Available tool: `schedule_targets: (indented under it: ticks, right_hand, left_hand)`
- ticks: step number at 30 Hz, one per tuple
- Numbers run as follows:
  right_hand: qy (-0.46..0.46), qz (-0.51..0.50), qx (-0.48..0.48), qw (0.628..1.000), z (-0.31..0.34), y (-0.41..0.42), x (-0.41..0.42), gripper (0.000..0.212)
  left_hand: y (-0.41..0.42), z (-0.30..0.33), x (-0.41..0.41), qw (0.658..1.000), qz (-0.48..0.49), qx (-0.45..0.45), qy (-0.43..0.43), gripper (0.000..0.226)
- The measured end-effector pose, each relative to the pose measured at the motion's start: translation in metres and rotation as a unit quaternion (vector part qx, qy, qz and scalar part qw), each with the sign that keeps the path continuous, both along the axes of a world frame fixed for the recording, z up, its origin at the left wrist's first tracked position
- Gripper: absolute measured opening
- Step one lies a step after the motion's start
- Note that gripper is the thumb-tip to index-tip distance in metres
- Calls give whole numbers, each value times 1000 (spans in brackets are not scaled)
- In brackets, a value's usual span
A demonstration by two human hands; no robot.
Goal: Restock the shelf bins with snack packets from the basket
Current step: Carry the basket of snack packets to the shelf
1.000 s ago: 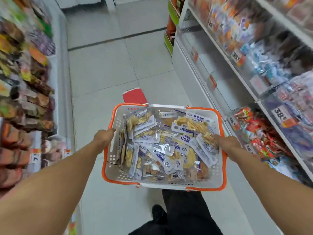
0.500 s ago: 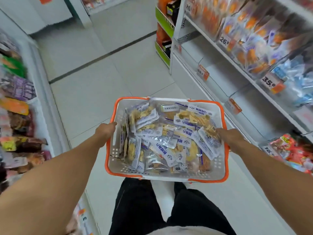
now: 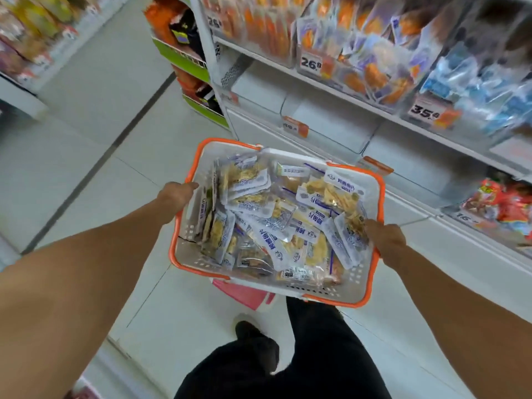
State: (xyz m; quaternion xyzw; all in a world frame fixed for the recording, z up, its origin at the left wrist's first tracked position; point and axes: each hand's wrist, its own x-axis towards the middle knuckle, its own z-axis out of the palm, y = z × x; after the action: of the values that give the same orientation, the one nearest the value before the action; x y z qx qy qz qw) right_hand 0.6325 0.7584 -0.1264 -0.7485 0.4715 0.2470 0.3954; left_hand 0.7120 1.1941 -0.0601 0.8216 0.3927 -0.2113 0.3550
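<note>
Here your left hand (image 3: 175, 194) grips the basket (image 3: 371, 286) by its left rim and your right hand (image 3: 384, 236) grips the right rim, fingers curled over both edges. Snack packets (image 3: 276, 223) fill it, held above the floor beside the clear shelf bins (image 3: 325, 125).

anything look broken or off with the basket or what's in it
Yes: the basket has a dark crack in its left wall, low down near the orange rim. The snack packets lie in a loose jumble, but none has spilled over the edge. The left hand and right hand grip opposite sides.
</note>
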Motion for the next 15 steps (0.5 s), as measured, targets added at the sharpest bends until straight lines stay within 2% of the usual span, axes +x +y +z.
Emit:
schedule_targets:
  ticks: [3,7,10,13,15]
  right_hand:
    - [3,-27,-3,1000,-27,-6,18,48]
    - [6,-64,2,998,-71,-10,41,53]
    - [30,-94,11,995,-107,-7,57,58]
    - [35,-113,16,993,-155,2,76,53]
    - [48,-127,19,991,-199,10,90,50]
  left_hand:
    - [-14,-28,39,1000,17,-3,17,57]
    - [-32,-69,82,999,17,3,40,34]
    - [-37,-108,114,998,-4,7,54,34]
    - [-34,-165,148,998,-21,6,61,44]
    - [-29,-214,174,997,-38,10,72,42]
